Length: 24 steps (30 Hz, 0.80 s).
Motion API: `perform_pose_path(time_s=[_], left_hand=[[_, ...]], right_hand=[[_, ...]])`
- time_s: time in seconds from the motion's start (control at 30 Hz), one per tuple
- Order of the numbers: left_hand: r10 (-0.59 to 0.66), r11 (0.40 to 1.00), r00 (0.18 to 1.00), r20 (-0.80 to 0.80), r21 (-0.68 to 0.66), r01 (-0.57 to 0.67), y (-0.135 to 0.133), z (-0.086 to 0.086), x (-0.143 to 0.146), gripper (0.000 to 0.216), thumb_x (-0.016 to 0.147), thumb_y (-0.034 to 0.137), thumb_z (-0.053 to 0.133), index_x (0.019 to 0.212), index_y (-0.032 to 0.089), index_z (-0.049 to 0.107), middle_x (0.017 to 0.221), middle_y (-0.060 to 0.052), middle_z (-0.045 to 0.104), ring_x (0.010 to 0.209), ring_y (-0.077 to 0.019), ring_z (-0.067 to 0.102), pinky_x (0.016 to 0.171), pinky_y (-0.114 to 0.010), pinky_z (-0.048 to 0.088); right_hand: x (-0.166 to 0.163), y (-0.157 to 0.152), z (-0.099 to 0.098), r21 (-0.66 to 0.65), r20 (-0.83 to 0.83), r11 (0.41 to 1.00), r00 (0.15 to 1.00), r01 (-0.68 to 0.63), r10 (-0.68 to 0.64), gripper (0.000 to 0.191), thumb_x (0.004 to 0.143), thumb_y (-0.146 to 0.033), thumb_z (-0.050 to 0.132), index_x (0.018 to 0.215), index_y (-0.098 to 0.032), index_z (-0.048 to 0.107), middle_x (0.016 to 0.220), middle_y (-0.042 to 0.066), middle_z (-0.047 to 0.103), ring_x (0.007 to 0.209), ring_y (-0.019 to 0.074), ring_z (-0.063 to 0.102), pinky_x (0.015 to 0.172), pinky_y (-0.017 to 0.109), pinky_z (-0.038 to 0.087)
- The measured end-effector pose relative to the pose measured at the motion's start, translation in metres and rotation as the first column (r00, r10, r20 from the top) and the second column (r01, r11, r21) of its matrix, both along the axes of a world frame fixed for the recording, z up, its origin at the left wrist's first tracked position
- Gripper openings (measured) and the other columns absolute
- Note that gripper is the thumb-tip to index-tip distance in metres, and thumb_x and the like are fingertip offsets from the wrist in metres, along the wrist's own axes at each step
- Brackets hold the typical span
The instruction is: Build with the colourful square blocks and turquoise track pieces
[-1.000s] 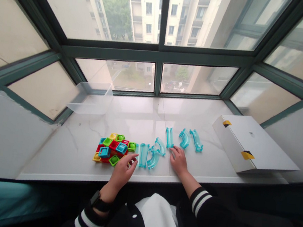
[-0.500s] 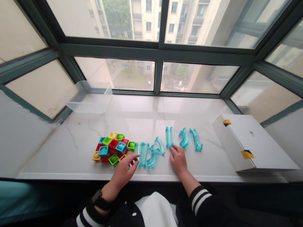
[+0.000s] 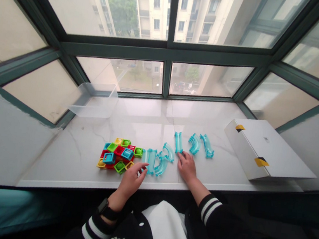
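A pile of interlocking square plastic blocks [image 3: 116, 155] in red, green, blue and yellow lies on the marble sill. My left hand [image 3: 131, 180] hovers at its right edge, fingertips beside a yellow block and close to a straight clear-teal track piece [image 3: 151, 160]. A curved teal track piece [image 3: 161, 166] lies just right of that straight piece. My right hand [image 3: 186, 168] rests on the sill, fingertips at the foot of another straight track piece [image 3: 178, 142]. Further curved pieces [image 3: 194, 143] lie to its right. Neither hand holds anything.
A white cardboard box [image 3: 264, 149] with yellow-and-black tape lies at the right of the marble sill [image 3: 63, 157]. A transparent plastic tub [image 3: 94, 101] stands at the back left. Window frames and glass run along the far side, and the sill's front edge runs below my hands.
Both hands stay nearly in place, with my left fingertips slightly closer to the blocks. The whole view shifts slightly as my head moves.
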<state>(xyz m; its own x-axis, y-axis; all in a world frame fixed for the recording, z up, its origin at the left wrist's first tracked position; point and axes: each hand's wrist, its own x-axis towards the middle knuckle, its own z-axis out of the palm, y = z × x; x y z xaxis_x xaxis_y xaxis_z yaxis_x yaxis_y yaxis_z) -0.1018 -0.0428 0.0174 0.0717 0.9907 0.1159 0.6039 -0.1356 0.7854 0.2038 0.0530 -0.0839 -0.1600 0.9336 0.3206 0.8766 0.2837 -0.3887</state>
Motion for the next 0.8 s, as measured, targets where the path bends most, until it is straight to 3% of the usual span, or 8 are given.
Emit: perform_pose_path(time_s=[0.8], left_hand=[[0.000, 1.000, 1.000, -0.017, -0.020, 0.000, 0.0017, -0.0018, -0.0001, 0.029, 0.101, 0.036, 0.054, 0.119, 0.023, 0.072, 0.103, -0.007, 0.074, 0.081, -0.0185, 0.068, 0.069, -0.031, 0.055]], right_hand=[[0.0024, -0.0051, 0.0005, 0.013, -0.114, 1.000, 0.993, -0.017, 0.019, 0.047, 0.092, -0.016, 0.054, 0.135, -0.023, 0.072, 0.139, 0.016, 0.061, 0.124, 0.0339, 0.056, 0.110, 0.055, 0.049]])
